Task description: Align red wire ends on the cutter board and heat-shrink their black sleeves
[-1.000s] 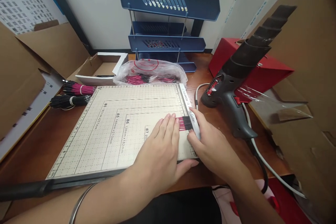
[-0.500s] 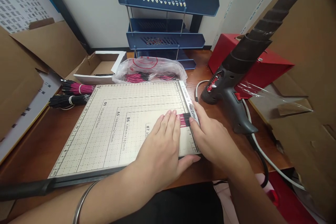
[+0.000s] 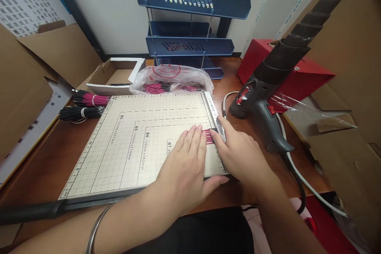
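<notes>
My left hand [image 3: 187, 158] lies flat on the gridded board of a paper cutter [image 3: 116, 166]. Its fingers are stretched out together over a row of thin pink wires [image 3: 209, 137] that shows between my two hands. My right hand [image 3: 241, 149] is at the cutter's white right-hand rail [image 3: 214, 113]. The right thumb rests on the wires' black ends, and the index finger reaches along the rail, apart from the thumb. The other right fingers are mostly hidden. The black cutter handle [image 3: 35, 212] is down at the front left.
Tied bundles of pink wires [image 3: 91, 98] and black wires [image 3: 80, 113] lie left of the cutter. Behind it are a plastic bag of wires [image 3: 175, 77], an open box [image 3: 116, 73] and a blue rack [image 3: 190, 45]. A heat gun [image 3: 264, 79] and red box [image 3: 312, 71] stand right.
My right thumb has moved left over the wires' black ends, covering more of them. My left hand stays flat in place. The whole view has shifted slightly.
</notes>
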`<action>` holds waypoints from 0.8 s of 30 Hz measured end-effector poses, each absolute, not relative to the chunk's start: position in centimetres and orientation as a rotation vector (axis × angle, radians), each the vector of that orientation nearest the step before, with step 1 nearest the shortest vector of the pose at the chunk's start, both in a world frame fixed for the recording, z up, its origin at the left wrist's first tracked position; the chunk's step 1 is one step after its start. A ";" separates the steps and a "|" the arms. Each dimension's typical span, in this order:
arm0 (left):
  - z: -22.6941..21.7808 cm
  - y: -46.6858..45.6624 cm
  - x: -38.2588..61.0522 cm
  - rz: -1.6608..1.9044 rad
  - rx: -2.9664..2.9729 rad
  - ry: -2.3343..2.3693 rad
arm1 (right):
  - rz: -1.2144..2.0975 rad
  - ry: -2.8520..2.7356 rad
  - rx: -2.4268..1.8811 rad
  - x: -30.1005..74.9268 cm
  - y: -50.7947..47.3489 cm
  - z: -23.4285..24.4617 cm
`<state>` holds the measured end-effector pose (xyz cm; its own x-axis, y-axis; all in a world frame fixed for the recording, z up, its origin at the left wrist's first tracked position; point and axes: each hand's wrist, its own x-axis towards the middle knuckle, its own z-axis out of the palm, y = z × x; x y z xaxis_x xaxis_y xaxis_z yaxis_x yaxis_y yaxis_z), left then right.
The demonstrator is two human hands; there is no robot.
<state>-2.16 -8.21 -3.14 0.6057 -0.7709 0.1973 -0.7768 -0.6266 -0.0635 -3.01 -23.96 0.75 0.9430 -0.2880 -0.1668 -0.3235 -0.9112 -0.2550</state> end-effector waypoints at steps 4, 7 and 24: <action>-3.0 -8.1 -2.1 0.278 2.782 -1.347 | 0.147 0.446 -2.793 -2.8 -24.1 0.8; -3.0 -8.1 -2.1 0.262 2.787 -1.348 | 0.114 0.464 -2.774 -2.2 -24.2 0.9; -3.0 -8.2 -2.2 0.274 2.788 -1.350 | 0.182 0.380 -2.952 -0.8 -24.6 0.8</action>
<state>-2.19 -8.16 -2.96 0.6076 -0.7755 0.1717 -0.7810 -0.6226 -0.0485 -0.76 -24.63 0.82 0.9603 -0.2412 -0.1403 -0.2606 -0.9549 -0.1423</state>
